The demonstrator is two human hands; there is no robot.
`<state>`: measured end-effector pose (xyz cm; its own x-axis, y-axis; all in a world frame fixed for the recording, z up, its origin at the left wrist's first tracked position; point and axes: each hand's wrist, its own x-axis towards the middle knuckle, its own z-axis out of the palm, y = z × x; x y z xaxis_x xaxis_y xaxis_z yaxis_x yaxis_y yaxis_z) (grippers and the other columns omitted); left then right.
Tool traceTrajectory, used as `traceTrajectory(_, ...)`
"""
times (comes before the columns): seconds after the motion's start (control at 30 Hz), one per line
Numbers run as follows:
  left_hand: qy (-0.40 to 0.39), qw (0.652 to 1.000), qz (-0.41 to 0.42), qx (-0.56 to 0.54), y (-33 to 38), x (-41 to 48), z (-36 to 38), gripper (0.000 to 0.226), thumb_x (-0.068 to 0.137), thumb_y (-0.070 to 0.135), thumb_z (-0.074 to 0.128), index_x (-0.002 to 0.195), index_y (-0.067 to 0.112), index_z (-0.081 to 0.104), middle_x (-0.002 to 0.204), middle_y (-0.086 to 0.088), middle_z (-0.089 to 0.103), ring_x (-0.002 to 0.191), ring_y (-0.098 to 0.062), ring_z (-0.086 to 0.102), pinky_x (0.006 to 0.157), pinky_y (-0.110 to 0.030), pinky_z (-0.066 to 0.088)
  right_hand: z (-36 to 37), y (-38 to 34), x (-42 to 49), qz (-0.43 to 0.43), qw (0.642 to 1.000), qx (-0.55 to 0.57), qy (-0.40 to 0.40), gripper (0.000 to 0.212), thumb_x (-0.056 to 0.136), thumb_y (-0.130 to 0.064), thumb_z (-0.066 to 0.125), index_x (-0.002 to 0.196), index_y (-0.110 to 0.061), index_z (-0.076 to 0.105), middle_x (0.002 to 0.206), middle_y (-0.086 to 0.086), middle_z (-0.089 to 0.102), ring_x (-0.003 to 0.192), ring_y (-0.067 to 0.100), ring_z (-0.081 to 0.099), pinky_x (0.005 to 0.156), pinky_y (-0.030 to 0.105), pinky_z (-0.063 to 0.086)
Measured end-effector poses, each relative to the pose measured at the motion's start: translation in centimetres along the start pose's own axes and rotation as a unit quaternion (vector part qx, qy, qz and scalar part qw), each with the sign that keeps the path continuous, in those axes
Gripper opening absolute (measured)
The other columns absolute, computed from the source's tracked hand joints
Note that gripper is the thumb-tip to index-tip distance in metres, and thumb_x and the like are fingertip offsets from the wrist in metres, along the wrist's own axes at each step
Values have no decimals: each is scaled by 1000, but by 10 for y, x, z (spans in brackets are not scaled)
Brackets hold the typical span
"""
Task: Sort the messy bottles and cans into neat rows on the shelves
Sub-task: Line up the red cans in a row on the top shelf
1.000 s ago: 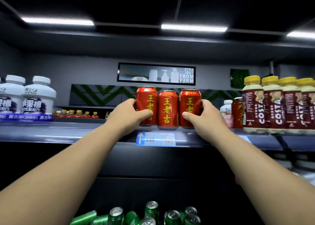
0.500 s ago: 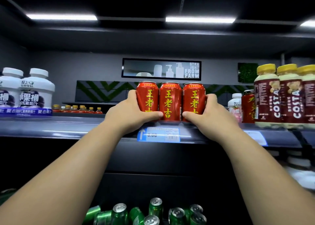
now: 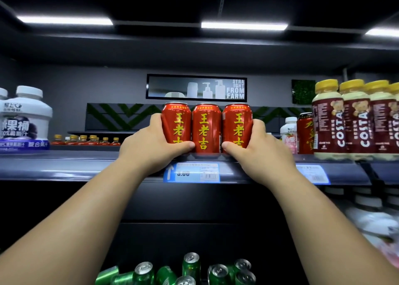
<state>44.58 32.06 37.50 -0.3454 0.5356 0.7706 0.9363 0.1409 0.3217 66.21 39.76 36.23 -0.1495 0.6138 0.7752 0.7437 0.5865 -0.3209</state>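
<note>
Three red cans with yellow characters stand side by side at the front edge of the upper shelf (image 3: pixel 86 165). My left hand (image 3: pixel 149 146) wraps the left red can (image 3: pixel 176 122), thumb across its base. My right hand (image 3: pixel 257 148) wraps the right red can (image 3: pixel 237 122) the same way. Squeezed between them, the middle red can (image 3: pixel 206 127) is touched by neither palm. All three stand upright and touch each other.
Costa bottles (image 3: pixel 356 120) with yellow caps line the shelf at the right, beside another red can (image 3: pixel 304 133) and a small white bottle (image 3: pixel 289 133). Big white bottles (image 3: pixel 26 116) stand at the left. Green cans (image 3: pixel 190 271) lie jumbled on the lower shelf.
Both hands have slid the three cans forward to the shelf's front edge and pressed them together. My thumbs have curled lower across the cans' bases.
</note>
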Motion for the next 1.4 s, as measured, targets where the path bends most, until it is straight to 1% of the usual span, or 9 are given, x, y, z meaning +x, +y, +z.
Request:
traceTrajectory(0.13,10,1000,1,12,-1,-1,1,89,69,82,60,132,26,31,120,2,62,102,-25,63,80,-39,47,3,2,1,-1,1000,-3,0,81,84,-73,53,139,-18,28,122,9,64,109,34,61,78,40,39)
traceTrajectory(0.2,11,1000,1,14,-1,-2,2,90,69,82,60,133,26,30,121,1,63,104,-27,63,81,-40,47,4,3,0,-14,1000,-6,8,98,84,-72,54,154,-22,5,132,8,60,115,34,60,83,40,40)
traceTrajectory(0.3,13,1000,6,8,-1,-2,2,91,68,81,60,135,28,29,122,2,63,105,-27,63,83,-41,48,2,4,-5,-54,998,23,22,104,87,-66,56,153,-38,-19,148,2,47,124,32,56,93,42,43)
traceTrajectory(0.37,16,1000,18,-14,-2,-2,1,97,69,78,63,142,31,22,129,3,60,108,-24,62,84,-41,48,1,5,-6,-70,996,45,16,98,89,-61,57,151,-46,-18,147,-1,46,121,29,56,91,42,45)
traceTrajectory(0.47,26,996,67,-60,-3,-7,-1,108,75,65,70,149,47,-8,145,3,47,118,-23,57,87,-41,46,0,8,-6,-80,995,61,14,91,91,-55,57,149,-55,-13,143,-3,49,119,28,57,92,42,47)
traceTrajectory(0.5,28,994,84,-67,-4,-9,-2,107,78,61,70,148,51,-11,147,3,44,120,-23,56,89,-41,46,0,8,-5,-83,995,61,12,89,92,-55,57,148,-56,-12,142,-3,49,119,29,57,92,42,47)
traceTrajectory(0.9,28,992,105,-58,-9,-10,-1,99,84,57,66,147,57,-10,147,2,44,121,-22,54,88,-40,46,3,11,-4,-77,996,46,7,85,94,-56,53,150,-54,-12,141,-2,50,116,30,57,86,40,42)
traceTrajectory(1.03,32,992,105,-58,-10,-9,0,99,84,56,66,148,55,-10,148,3,43,120,-20,54,83,-35,43,3,10,-5,-78,996,49,6,85,93,-55,53,149,-55,-12,143,-2,49,118,30,56,90,41,45)
traceTrajectory(1.4,33,993,105,-52,-9,-9,1,99,85,57,65,149,53,-11,149,2,42,122,-21,53,88,-39,46,3,10,-6,-76,996,45,13,86,94,-54,53,152,-48,-10,141,0,50,116,31,57,87,41,44)
